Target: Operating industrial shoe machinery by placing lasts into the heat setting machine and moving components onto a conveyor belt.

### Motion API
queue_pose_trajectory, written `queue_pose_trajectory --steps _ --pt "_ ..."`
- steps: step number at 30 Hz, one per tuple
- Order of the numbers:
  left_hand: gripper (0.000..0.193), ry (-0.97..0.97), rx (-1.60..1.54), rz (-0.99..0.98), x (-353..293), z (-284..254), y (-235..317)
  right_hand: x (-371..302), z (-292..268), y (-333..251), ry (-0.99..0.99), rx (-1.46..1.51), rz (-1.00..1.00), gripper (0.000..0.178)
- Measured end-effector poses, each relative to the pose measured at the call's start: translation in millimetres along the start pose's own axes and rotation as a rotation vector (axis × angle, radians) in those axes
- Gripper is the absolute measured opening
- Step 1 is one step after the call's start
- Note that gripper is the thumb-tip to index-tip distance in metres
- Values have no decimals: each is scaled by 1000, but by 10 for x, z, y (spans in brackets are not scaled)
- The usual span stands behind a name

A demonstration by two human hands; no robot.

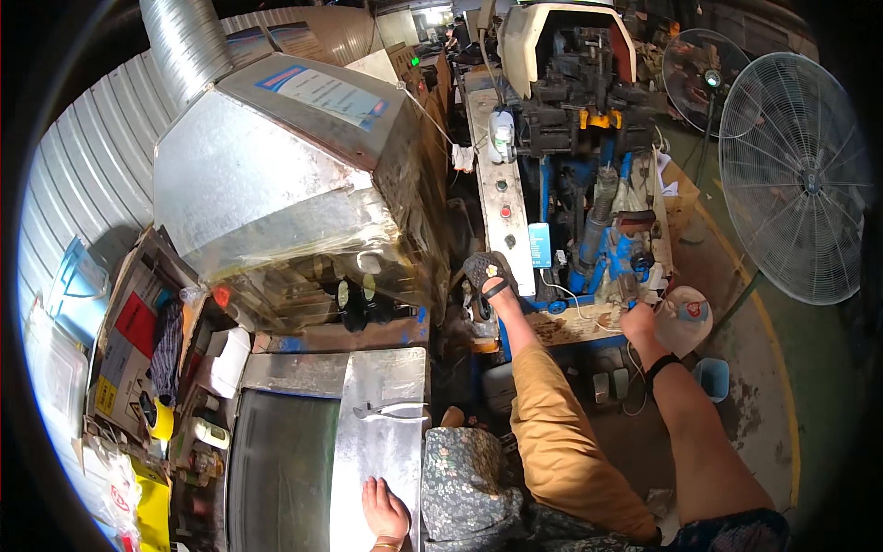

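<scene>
Metal sheet (372, 446) under flat left hand (384, 511), right hand (638, 324) far forward.

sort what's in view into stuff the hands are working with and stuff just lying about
Likely in use:
- metal sheet, under the left hand
- blue machine, right hand at its lower edge, grip unclear

Apparently just lying about:
- pliers, untouched
- white bucket
- blue tub

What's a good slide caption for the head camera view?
Left hand on a shiny metal top with pliers; right hand by a machine and white bucket.
</scene>
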State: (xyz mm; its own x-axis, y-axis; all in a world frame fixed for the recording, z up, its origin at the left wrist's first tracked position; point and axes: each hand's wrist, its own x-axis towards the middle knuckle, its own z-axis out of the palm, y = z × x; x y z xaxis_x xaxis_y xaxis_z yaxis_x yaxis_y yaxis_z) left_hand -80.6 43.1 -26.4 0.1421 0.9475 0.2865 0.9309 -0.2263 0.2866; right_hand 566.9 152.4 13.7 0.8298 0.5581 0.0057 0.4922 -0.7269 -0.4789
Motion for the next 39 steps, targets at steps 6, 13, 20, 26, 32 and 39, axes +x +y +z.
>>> queue_pose_trajectory --steps 6,13,20,26,32,39 --pt "38 81 4 53 34 43 -28 -4 -53 -60 1 -25 -9 29" --pt "42 85 -126 100 -91 133 -110 -112 -94 -50 15 19 -13 32" --pt "43 96 -225 43 -175 338 -223 -44 -84 -15 46 1 -21 34" --pt "41 106 -186 46 -113 289 -192 -15 -6 17 66 -31 -19 34" --pt "43 97 -152 63 -111 195 -197 -118 -101 -84 13 22 33 32" --pt "42 75 -92 60 -148 235 -177 -125 -71 -29 63 29 -51 32"
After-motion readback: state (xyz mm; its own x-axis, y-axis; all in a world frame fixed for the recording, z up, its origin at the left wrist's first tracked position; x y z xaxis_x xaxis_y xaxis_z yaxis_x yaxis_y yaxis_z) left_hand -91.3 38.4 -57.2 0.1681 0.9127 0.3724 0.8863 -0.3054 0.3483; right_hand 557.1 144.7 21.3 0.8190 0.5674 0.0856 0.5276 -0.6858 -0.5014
